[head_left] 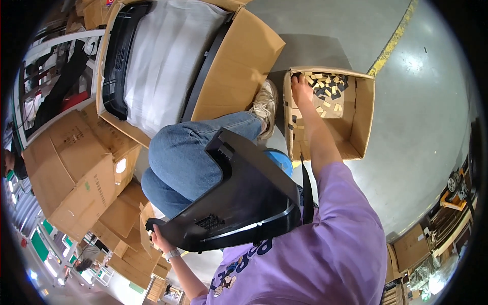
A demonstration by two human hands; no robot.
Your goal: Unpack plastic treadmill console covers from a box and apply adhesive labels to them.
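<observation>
A large black plastic panel (244,203) lies across the person's lap, over the blue jeans (188,162), tilted with its far corner raised toward the knee. The left hand (160,239) grips its lower left edge, fingers curled around the rim. The right hand (301,87) reaches forward into a small open cardboard box (363,109) on the floor (427,127), resting among small tan and black pieces (325,94); its fingers seem bent over them, but I cannot tell whether it holds any. Just beside that box, to the left, stands a white sneaker (265,107). Beyond the knee sits a big carton (239,66) holding more black panels (119,56) and white wrapping (165,56). Stacked brown cartons (76,168) stand at the person's left.
</observation>
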